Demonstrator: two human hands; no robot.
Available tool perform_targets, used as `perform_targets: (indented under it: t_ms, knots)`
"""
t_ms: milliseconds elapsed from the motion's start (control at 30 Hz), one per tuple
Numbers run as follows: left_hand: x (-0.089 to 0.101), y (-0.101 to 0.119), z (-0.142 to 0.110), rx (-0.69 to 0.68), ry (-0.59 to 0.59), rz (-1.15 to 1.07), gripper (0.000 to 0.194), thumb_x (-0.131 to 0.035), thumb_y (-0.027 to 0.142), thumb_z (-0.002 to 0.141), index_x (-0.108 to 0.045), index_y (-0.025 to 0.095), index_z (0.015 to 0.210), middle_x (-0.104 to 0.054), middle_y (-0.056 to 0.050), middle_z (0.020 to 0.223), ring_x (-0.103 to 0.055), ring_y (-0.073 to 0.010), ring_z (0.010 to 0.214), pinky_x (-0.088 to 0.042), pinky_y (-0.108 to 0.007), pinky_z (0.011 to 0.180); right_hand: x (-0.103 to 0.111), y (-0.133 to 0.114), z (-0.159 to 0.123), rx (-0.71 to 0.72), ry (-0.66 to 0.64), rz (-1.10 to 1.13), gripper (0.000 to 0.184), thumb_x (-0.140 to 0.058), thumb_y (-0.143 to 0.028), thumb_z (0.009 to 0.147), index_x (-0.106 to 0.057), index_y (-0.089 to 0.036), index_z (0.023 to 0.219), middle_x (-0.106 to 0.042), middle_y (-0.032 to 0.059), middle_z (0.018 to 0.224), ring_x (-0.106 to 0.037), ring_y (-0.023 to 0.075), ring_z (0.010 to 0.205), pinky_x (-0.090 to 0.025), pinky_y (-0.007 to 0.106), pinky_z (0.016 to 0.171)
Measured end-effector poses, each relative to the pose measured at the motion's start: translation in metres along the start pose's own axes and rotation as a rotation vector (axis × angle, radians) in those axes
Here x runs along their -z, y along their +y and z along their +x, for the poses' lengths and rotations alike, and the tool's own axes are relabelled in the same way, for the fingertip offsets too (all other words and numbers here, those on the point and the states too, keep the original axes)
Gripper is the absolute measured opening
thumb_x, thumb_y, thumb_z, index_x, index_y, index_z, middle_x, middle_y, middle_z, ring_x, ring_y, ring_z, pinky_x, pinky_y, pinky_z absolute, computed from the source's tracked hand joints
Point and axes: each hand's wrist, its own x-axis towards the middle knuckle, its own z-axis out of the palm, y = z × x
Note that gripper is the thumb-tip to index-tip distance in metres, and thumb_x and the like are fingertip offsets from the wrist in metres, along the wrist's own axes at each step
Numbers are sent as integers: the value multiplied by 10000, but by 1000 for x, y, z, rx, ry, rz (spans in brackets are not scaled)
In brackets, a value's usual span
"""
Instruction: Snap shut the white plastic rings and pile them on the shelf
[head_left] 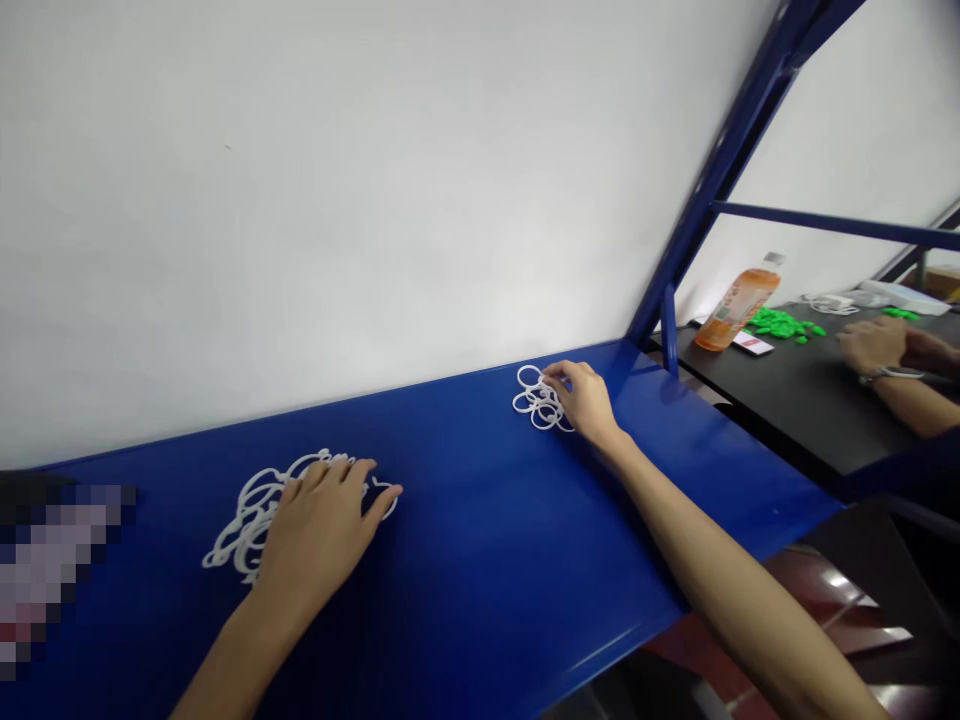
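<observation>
My left hand (319,515) rests over a heap of thin white plastic rings (247,510), fingers spread and thumb apart. It covers part of the heap, and one ring (388,500) shows by the thumb. Farther right, near the wall, a smaller cluster of white rings (538,405) lies loosely overlapped on the blue tabletop (465,540). My right hand (589,400) is at that cluster's right side. Its thumb and fingertips are pinched together on a white ring at the cluster, partly hidden by the hand. Small tabs seem to stick out from some rings.
A white wall (375,200) stands behind the table, and a blue metal frame (690,210) rises at its right end. Beyond are a black table (787,400), an orange drink bottle (739,305), green pieces (784,323) and another person's hands (874,345). A pixelated patch covers the far left.
</observation>
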Motion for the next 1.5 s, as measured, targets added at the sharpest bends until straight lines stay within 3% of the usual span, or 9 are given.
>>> perform_targets:
  t_ms: [200,433,667,767,933,1033,1133,1333,1500]
  knots:
    - [-1,6,-2,-35,-78,-39,446,-486,484,935,-683,196,1213,-733,-107,1148,-542,-369,1224,-392,-504,1021,-8,13,-2,2,-63,-43,106,-603,-267,926,-696,-222,953,-745,51,952,-568,251,928,-488,372,831]
    - [-11,2,-4,-77,61,-93,383,-477,370,916,-696,189,1174,-734,-147,1108,-572,-385,1178,-420,-526,963,-5,11,-2,39,-28,-108,169,-539,-239,946,-700,-187,950,-723,105,949,-536,277,921,-471,440,862]
    - [-6,5,-2,-81,101,-33,271,-466,384,924,-669,231,830,-730,-92,887,-608,-321,958,-428,-439,826,4,-29,-6,152,35,-55,194,-514,-262,986,-696,-196,1001,-717,103,969,-543,279,942,-471,454,869]
    - [-5,14,-1,-91,119,-132,234,-467,360,936,-622,239,810,-725,-60,842,-619,-291,900,-423,-422,811,5,-61,-20,221,-117,106,179,-527,-276,998,-682,-197,1040,-712,80,987,-594,232,937,-480,408,896]
    - [-5,38,-6,-150,253,-371,203,-497,345,946,-598,234,811,-700,-14,784,-625,-215,787,-424,-375,812,-4,-111,-54,221,-582,495,260,-637,-356,952,-644,-180,1143,-714,37,952,-669,137,777,-526,259,725]
    - [-3,50,-11,-114,308,-492,212,-528,359,932,-597,233,775,-684,2,726,-622,-190,725,-431,-363,800,-9,-124,-65,167,-639,530,193,-607,-342,971,-665,-179,1056,-712,7,827,-653,122,692,-502,232,666]
    - [-1,57,-13,-21,231,-695,196,-583,414,892,-613,242,803,-711,6,758,-655,-194,756,-462,-353,782,-9,-125,-67,159,-603,504,169,-548,-295,1001,-668,-176,996,-714,10,816,-645,120,673,-491,228,658]
    - [-2,56,-10,114,-151,-1138,294,-604,517,861,-601,232,934,-731,8,757,-686,-178,724,-484,-294,668,-8,-121,-70,345,-604,475,215,-443,-266,1046,-634,-170,1038,-723,70,974,-676,152,841,-518,262,769]
    - [5,63,-15,37,-190,-1143,273,-650,493,828,-599,225,819,-645,39,657,-602,-141,625,-441,-259,592,-10,-120,-80,568,-611,295,255,-364,-218,1052,-570,-168,909,-644,63,817,-563,158,712,-460,267,655]
